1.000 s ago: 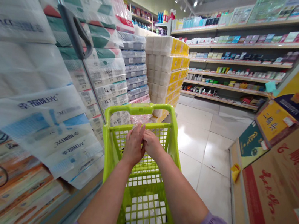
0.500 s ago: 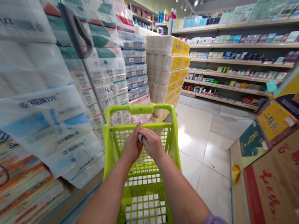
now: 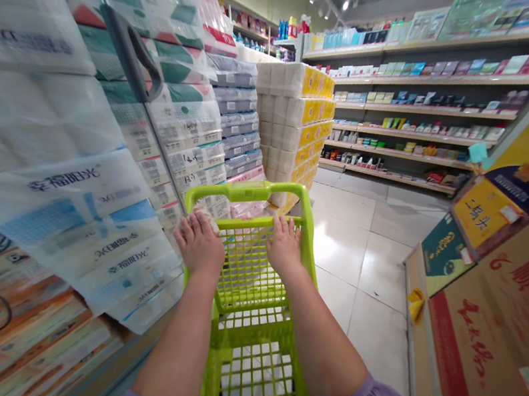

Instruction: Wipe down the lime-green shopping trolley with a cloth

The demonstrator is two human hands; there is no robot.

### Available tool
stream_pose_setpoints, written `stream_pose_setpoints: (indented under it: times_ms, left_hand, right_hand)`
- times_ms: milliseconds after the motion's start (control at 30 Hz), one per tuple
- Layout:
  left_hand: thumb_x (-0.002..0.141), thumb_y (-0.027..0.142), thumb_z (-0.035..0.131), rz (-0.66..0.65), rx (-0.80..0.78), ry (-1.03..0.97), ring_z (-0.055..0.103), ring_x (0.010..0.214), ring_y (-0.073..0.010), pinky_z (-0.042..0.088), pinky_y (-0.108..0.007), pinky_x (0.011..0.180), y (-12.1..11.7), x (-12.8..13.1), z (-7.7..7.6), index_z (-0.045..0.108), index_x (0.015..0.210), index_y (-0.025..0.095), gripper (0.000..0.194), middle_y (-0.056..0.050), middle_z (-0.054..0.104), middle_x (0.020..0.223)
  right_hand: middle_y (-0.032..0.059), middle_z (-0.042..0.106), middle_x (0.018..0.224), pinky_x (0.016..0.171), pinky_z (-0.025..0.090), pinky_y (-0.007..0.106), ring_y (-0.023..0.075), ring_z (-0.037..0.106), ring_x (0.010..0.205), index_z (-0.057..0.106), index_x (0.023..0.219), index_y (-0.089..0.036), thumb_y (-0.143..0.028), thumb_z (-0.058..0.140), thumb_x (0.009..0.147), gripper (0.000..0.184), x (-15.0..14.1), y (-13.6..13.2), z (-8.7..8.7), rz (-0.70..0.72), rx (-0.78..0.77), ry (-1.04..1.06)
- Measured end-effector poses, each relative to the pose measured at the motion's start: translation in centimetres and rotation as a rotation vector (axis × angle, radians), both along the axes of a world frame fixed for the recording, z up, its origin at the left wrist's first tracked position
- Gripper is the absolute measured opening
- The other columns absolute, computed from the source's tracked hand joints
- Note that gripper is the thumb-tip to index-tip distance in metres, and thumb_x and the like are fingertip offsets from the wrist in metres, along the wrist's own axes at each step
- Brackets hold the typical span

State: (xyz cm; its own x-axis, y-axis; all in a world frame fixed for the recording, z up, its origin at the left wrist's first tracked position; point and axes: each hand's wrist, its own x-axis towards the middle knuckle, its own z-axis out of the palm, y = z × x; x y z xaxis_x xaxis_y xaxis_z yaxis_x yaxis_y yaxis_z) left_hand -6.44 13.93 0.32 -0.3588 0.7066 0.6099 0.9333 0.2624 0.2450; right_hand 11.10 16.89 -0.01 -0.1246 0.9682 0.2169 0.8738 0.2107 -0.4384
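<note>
A lime-green plastic shopping cart (image 3: 250,192) stands in front of me in a shop aisle. My left hand (image 3: 200,241) lies over the left end of its near crossbar, fingers curled round the bar. On the right end of the same bar rests my right hand (image 3: 284,243), fingers also wrapped over it. The cart's mesh basket (image 3: 255,372) below my arms looks bare. Purple sleeves show at my elbows.
Stacked packs of toilet paper (image 3: 75,146) crowd the left, close to the cart. More white and yellow packs (image 3: 297,122) stand ahead. Cardboard boxes (image 3: 503,312) line the right. Shelves of goods (image 3: 411,108) run along the back; pale tiled floor (image 3: 366,255) lies between.
My hands were together at the middle of the bar, fingering something small. They have parted, and each now grips one end of the cart's bar.
</note>
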Motion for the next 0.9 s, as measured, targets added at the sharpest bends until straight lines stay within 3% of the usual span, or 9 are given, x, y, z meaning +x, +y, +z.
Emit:
stream_pose_setpoints:
  times_ms: [200,333,400,533,600,733,800,900]
  left_hand:
    - [0.084,0.015,0.038,-0.209,-0.059,-0.007,0.024,0.142,-0.03,0.024,-0.05,0.115,1.2,0.0,-0.6,0.04,0.141,0.01,0.057,-0.013,0.039,0.148]
    - [0.08,0.014,0.045,-0.403,-0.1,0.091,0.023,0.142,-0.0278,0.021,-0.048,0.116,1.3,0.5,-0.7,0.041,0.14,0.019,0.06,-0.006,0.041,0.148]
    - [0.08,0.016,0.05,-0.37,-0.099,0.112,0.022,0.142,-0.0292,0.019,-0.05,0.116,1.2,0.9,-0.8,0.04,0.141,0.021,0.062,-0.006,0.038,0.149]
    - [0.079,0.03,0.059,-0.145,-0.05,0.058,0.015,0.143,-0.0372,0.019,-0.059,0.112,0.9,1.8,-1.0,0.043,0.139,0.023,0.063,-0.014,0.031,0.151]
    - [0.079,0.033,0.06,-0.191,-0.083,0.071,0.017,0.142,-0.0375,0.019,-0.059,0.112,0.8,2.4,-1.0,0.041,0.14,0.023,0.065,-0.016,0.035,0.148]
    - [0.081,0.033,0.059,-0.408,-0.177,0.149,0.016,0.143,-0.0337,0.013,-0.058,0.114,0.8,3.5,-0.9,0.037,0.142,0.028,0.066,-0.012,0.035,0.149]
    - [0.081,0.027,0.058,-0.381,-0.171,0.136,0.015,0.144,-0.0332,0.012,-0.06,0.114,0.8,3.5,-0.9,0.038,0.141,0.031,0.063,-0.01,0.033,0.151]
    - [0.083,0.02,0.053,-0.232,-0.068,0.074,0.01,0.145,-0.0347,0.014,-0.062,0.113,1.0,3.0,-0.9,0.045,0.137,0.028,0.056,-0.011,0.025,0.155]
  right_hand:
    - [0.0099,0.022,0.156,0.117,0.013,0.045,0.0311,0.007,0.145,0.028,0.147,-0.01,-0.02,0.047,0.086,0.065,-0.2,0.1,0.4,0.012,-0.004,0.023]
    - [0.0115,0.021,0.156,0.117,0.015,0.047,0.0319,0.006,0.145,0.028,0.146,-0.009,-0.02,0.049,0.085,0.065,-0.3,0.1,0.1,0.014,0.004,0.051]
    - [0.0118,0.021,0.156,0.117,0.015,0.048,0.0316,0.006,0.145,0.028,0.146,-0.01,-0.02,0.049,0.085,0.065,-0.3,0.2,0.0,0.018,0.014,0.06]
    - [0.012,0.02,0.156,0.116,0.016,0.048,0.0308,0.006,0.145,0.028,0.146,-0.011,-0.019,0.049,0.084,0.066,-0.3,0.3,-0.4,0.021,0.03,0.071]
    - [0.0124,0.02,0.156,0.116,0.017,0.047,0.0309,0.006,0.145,0.028,0.146,-0.011,-0.019,0.048,0.084,0.066,-0.3,0.3,-0.5,0.018,0.036,0.071]
    - [0.0129,0.02,0.156,0.116,0.017,0.047,0.0306,0.004,0.145,0.027,0.146,-0.01,-0.02,0.049,0.084,0.067,-0.3,0.4,-0.7,0.018,0.049,0.055]
    - [0.0129,0.019,0.156,0.116,0.017,0.047,0.0311,0.004,0.145,0.027,0.146,-0.009,-0.02,0.05,0.084,0.067,-0.3,0.5,-0.8,0.021,0.05,0.045]
    - [0.013,0.018,0.157,0.116,0.016,0.048,0.0327,0.005,0.145,0.027,0.146,-0.008,-0.019,0.049,0.084,0.067,-0.3,0.5,-0.7,0.024,0.042,0.043]
